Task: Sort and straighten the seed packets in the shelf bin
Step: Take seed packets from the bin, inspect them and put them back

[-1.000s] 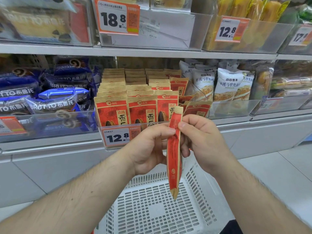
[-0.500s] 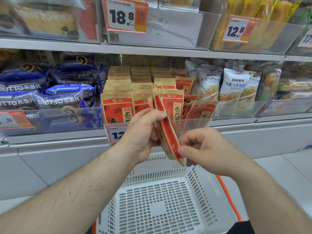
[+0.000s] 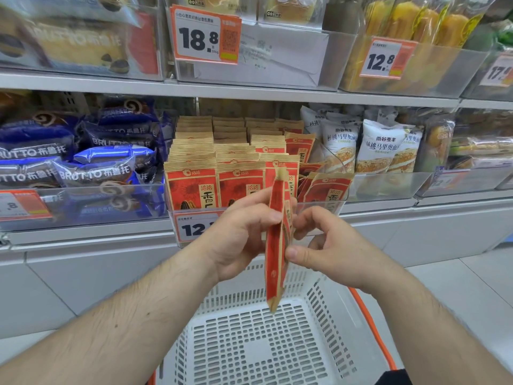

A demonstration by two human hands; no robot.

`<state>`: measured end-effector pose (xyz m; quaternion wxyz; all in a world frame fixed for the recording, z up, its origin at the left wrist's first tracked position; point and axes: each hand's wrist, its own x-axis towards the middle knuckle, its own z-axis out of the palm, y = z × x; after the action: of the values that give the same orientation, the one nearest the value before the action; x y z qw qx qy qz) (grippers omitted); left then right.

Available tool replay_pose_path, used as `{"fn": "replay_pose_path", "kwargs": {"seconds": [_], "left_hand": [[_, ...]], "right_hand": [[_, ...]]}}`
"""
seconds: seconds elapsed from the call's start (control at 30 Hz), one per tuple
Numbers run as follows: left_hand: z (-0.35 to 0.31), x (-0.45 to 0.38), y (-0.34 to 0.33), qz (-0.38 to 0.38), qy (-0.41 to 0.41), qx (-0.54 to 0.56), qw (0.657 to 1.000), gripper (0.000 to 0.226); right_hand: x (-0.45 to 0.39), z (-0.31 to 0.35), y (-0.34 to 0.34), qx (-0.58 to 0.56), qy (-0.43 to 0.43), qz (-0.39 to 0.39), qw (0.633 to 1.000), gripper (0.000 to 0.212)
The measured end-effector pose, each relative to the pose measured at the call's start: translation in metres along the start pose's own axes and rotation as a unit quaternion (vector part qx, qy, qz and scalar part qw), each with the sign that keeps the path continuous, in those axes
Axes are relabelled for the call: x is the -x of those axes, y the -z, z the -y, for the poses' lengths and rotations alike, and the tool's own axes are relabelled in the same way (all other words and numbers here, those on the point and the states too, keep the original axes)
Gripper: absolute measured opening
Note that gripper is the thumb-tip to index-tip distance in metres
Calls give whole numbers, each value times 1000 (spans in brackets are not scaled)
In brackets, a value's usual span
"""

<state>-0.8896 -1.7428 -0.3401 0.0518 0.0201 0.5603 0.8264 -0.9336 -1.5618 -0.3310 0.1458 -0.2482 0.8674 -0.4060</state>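
Two hands now hold the flat red-and-tan paper seed packet (image 3: 274,245) upright and edge-on, just in front of the clear plastic shelf bin (image 3: 319,208). Half a second ago it leaned tilted at the bin's front. The left hand (image 3: 238,240) pinches its upper part; the right hand (image 3: 330,245), fingers curled, presses a thumb on its lower edge. Likely it is being squared before going back among the upright red packets (image 3: 191,187); slumped ones (image 3: 327,190) at the bin's right end remain unsorted.

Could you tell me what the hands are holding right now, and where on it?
A seed packet, edge-on: the left hand grips its upper-middle, the right hand pinches its opposite face lower down.
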Motion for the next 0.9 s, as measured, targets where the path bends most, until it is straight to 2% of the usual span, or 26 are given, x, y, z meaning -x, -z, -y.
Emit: {"fn": "replay_pose_path", "kwargs": {"seconds": [0.07,0.13,0.23,0.37,0.5,0.63,0.77,0.9], "left_hand": [[3,0,-2,21,12,23,999,45],[5,0,-4,23,22,50,998,38],[4,0,-7,3,19,17,1000,30],[3,-3,-3,-41,-15,-114,992,25],[5,-3,5,25,8,-211,977,32],[4,-5,7,53,-10,-257,965,35],[-2,-11,10,-12,-64,-246,967,40],[-15,-18,16,-145,-135,-224,954,24]], "right_hand": [[-3,-3,-5,-39,-9,-6,999,58],[-5,-6,-12,-104,-8,-22,994,66],[-7,-5,-16,-175,7,-63,983,48],[-8,-6,-13,-134,17,-108,985,37],[-6,-6,-9,-127,9,-112,986,39],[-3,-4,-4,-219,29,-108,969,23],[-5,2,-2,-261,48,-132,955,16],[-19,23,28,-250,96,-199,943,20]]}}
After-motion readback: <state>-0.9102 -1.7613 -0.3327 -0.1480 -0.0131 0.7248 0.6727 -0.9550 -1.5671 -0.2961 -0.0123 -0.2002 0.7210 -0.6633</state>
